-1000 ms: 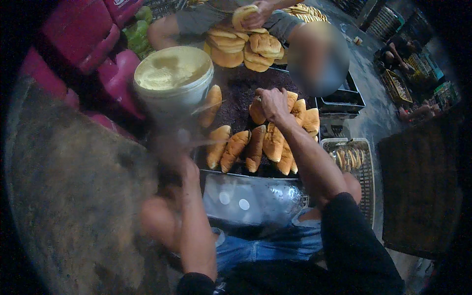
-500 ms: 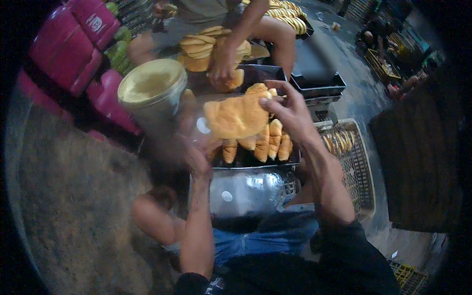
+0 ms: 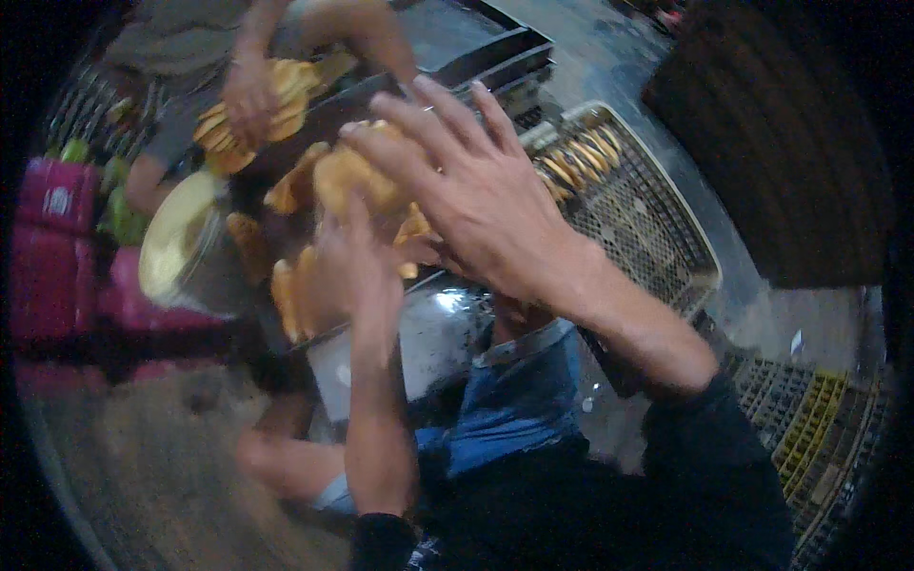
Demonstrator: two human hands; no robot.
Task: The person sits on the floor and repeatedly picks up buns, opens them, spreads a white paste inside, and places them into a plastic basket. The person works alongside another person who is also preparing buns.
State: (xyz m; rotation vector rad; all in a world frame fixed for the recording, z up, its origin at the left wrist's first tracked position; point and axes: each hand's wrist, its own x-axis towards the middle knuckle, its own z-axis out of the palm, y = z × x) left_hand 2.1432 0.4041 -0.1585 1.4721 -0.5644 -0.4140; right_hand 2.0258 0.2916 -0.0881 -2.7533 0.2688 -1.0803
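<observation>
A golden bread piece is in front of me above the dark tray, blurred. My left hand is against its near side, smeared by motion, so its grip does not show. Just right of the bread, my right hand has its fingers spread and partly covers it. More bread rolls lie around and beneath my hands. At the far left, another person's hand rests on a stack of flat bread pieces.
Left of the bread stands a pale bucket, beside a pink plastic piece. A plastic crate holding a row of filled breads is on the right. Black trays are stacked behind. A grey metallic surface is near my lap.
My view has swung to the right. My right hand, which gripped the bread earlier, now has its fingers spread. The left hand has come up to the bread.
</observation>
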